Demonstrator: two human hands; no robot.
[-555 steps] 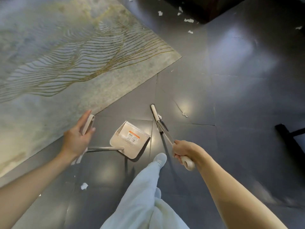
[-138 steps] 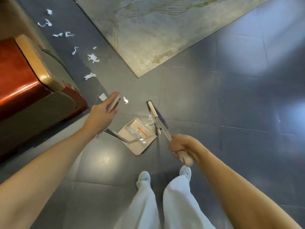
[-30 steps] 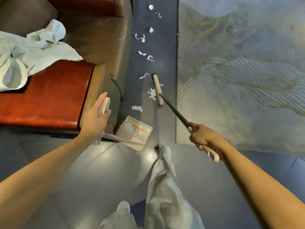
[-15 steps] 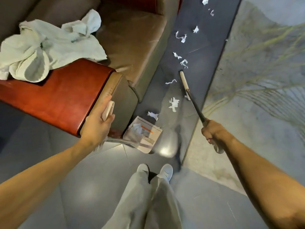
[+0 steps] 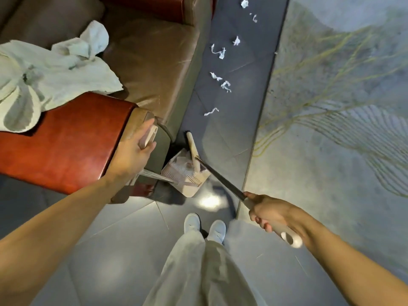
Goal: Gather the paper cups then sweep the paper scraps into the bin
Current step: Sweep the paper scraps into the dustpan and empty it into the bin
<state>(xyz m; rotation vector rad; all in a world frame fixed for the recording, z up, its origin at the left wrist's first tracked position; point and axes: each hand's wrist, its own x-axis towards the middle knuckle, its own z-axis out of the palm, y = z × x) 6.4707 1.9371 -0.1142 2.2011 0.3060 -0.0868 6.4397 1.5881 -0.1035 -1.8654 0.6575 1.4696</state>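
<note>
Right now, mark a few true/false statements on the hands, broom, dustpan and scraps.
1. The right hand grips the beige-headed long broom. True.
2. The broom's head is far from the beige plastic dustpan. False: it sits at the dustpan's mouth.
3. Torn white paper scraps lie on the dark floor beyond the dustpan. True.
4. The left hand is empty. False: it holds the dustpan's handle.
</note>
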